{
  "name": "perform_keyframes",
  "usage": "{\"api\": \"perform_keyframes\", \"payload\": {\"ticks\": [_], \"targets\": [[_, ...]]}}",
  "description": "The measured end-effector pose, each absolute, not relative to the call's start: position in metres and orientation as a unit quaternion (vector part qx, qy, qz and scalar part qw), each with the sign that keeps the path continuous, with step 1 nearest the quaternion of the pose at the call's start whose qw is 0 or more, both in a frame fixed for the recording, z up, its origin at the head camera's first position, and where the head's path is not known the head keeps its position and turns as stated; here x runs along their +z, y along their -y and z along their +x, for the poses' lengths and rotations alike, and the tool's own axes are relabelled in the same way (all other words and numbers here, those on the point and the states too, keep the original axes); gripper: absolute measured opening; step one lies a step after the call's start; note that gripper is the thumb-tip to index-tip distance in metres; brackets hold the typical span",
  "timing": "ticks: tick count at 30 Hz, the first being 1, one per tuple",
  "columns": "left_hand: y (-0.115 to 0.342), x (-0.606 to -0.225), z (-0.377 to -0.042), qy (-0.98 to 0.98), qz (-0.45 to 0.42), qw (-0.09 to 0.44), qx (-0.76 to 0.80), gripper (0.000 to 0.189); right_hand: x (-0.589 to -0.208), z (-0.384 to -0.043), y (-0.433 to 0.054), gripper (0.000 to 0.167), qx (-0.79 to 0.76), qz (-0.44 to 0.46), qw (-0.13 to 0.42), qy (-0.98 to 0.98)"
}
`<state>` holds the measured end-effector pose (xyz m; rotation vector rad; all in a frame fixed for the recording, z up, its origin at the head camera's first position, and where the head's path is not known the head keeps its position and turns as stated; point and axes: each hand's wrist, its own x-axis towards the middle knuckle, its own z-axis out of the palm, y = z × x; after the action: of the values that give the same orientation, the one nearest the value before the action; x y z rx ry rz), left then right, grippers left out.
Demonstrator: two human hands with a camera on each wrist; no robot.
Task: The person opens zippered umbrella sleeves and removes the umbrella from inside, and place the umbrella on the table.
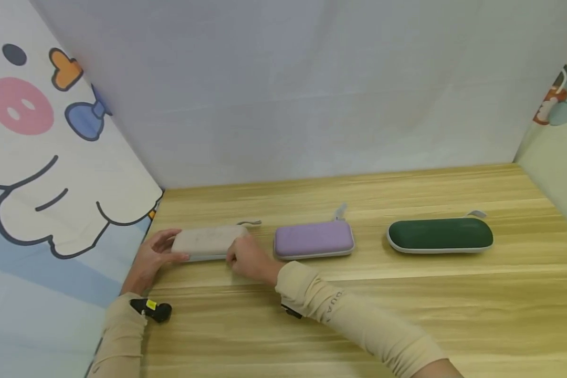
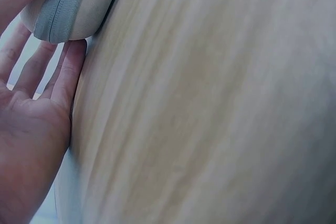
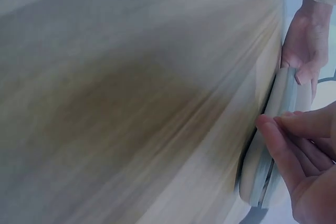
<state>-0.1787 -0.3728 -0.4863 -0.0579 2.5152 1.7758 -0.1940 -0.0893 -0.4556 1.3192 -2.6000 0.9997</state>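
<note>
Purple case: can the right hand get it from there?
Probably yes: the purple case lies close beside the right hand, and nothing seems to block the way. But its fingers are busy at the beige case, so they'd likely have to let go first.

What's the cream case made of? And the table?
The cream case looks matte and fabric-covered: it has a soft, lightly textured surface. Its grey zipper band seems woven, with fine ridges. The table shows streaky grain, so wood, or maybe a wood-look print.
</note>
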Motion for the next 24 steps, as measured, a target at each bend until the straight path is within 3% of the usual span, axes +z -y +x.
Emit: {"api": "perform_keyframes", "payload": {"ticks": [7, 24], "targets": [[0.372, -0.486, -0.18, -0.817, -0.026, 0.032, 0.575, 0.074, -0.457, -0.19, 0.097, 0.04, 0.319, 0.426, 0.041, 0.846], [0.372, -0.484, -0.178, -0.814, -0.028, 0.033, 0.579, 0.075, -0.457, -0.183, 0.116, 0.034, 0.335, 0.406, 0.041, 0.849]]}}
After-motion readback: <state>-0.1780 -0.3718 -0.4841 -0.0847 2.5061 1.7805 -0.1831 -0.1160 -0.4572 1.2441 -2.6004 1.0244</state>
